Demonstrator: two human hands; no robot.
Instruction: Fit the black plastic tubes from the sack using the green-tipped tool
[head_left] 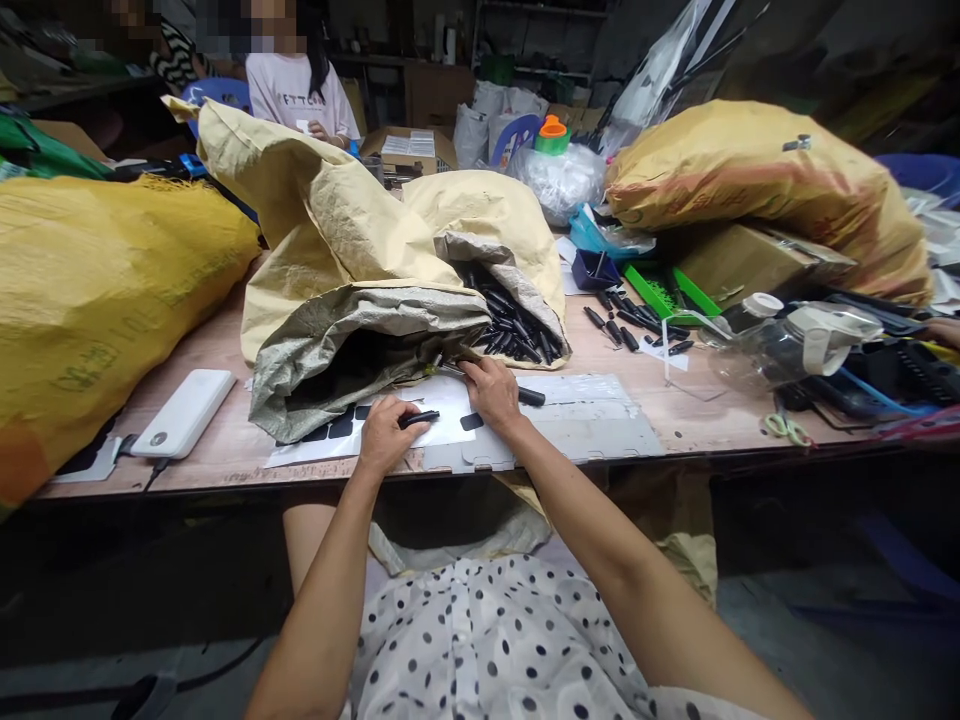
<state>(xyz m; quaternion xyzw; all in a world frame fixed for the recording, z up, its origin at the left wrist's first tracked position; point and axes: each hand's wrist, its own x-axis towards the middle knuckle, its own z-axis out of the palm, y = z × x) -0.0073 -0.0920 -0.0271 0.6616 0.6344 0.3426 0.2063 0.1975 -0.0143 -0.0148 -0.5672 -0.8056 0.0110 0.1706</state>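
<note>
My left hand (385, 437) is closed around a short black tube-like piece (420, 418), low over a white sheet near the table's front edge. My right hand (492, 393) is closed on a slim tool; its grey front (450, 369) shows at the fingertips. A black cylinder (532, 397) sticks out behind that hand, seemingly the tool's handle. Below the hands lie a white sheet with black stickers (341, 425) and a worn grey-white board (585, 410). Just beyond gapes an open paper sack (375, 310), its inside dark. A second sack (487, 205) spills black pieces (514, 325).
A white power bank (184, 412) and a yellow sack (112, 300) stand left. To the right are loose black pieces (622, 320), a green tray (705, 300), a clear jug (780, 345), scissors (787, 430) and a bulging sack (757, 180). Another person (300, 90) sits across the table.
</note>
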